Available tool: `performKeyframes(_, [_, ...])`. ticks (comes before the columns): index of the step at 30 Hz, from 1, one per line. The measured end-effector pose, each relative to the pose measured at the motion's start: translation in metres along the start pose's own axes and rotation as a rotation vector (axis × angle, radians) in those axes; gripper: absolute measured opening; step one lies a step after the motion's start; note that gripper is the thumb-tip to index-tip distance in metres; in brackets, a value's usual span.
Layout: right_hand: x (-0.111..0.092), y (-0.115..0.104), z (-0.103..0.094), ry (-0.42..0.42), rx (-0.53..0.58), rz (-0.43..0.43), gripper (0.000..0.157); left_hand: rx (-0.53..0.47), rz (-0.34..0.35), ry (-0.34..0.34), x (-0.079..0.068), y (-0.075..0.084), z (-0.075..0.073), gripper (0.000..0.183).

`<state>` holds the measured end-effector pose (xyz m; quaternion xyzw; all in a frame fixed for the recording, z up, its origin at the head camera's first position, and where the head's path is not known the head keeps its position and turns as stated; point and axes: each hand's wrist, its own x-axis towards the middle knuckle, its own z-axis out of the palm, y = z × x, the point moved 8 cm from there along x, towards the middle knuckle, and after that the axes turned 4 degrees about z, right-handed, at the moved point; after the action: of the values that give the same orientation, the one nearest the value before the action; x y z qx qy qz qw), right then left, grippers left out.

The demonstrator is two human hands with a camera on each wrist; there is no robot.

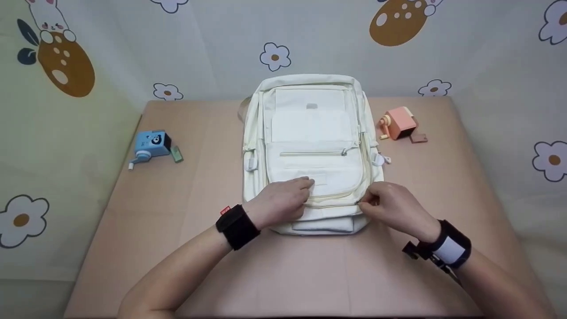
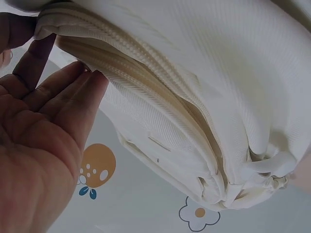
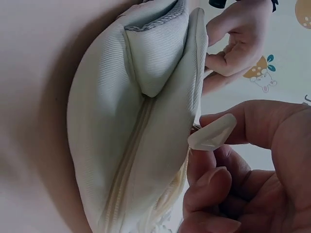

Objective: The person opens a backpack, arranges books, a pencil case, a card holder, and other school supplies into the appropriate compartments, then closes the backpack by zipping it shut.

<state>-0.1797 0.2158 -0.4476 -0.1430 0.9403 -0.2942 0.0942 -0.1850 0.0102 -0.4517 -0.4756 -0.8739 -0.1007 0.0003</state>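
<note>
The backpack (image 1: 310, 166) looks made of matt cloth with a fine ribbed weave. Its beige zipper (image 2: 150, 59) has rough, toothed edges along a cloth tape, while the white zip pull (image 3: 214, 133) appears smooth, hard plastic. The blue crank device (image 1: 148, 142) and the pink crank device (image 1: 401, 122) look like smooth plastic. The black wristband (image 1: 238, 227) is dull fabric; the backdrop (image 1: 212, 40) seems matt, softly creased cloth.

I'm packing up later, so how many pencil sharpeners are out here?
2: the blue sharpener left of the backpack, and the pink sharpener to its right. Any inside the backpack would be hidden.
</note>
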Motion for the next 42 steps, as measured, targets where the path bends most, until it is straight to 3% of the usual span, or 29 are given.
performKeyframes(6, [0.001, 0.0, -0.001, 0.007, -0.006, 0.01, 0.009, -0.018, 0.02, 0.004, -0.006, -0.001, 0.0, 0.013])
performKeyframes(15, [0.0, 0.001, -0.003, 0.027, -0.046, 0.012, 0.008, -0.02, 0.022, -0.029, -0.024, -0.008, -0.002, 0.019])
performKeyframes(22, [-0.001, 0.0, -0.002, 0.039, -0.096, 0.022, 0.008, 0.031, 0.035, 0.04, -0.038, -0.014, -0.007, 0.013])
performKeyframes(30, [-0.001, -0.001, 0.001, 0.051, -0.141, -0.007, 0.01, 0.01, 0.057, 0.146, -0.039, -0.02, -0.01, 0.018])
performKeyframes(42, [0.001, -0.015, 0.012, 0.028, -0.07, -0.001, 0.011, -0.018, 0.043, 0.136, -0.036, -0.021, -0.01, 0.02])
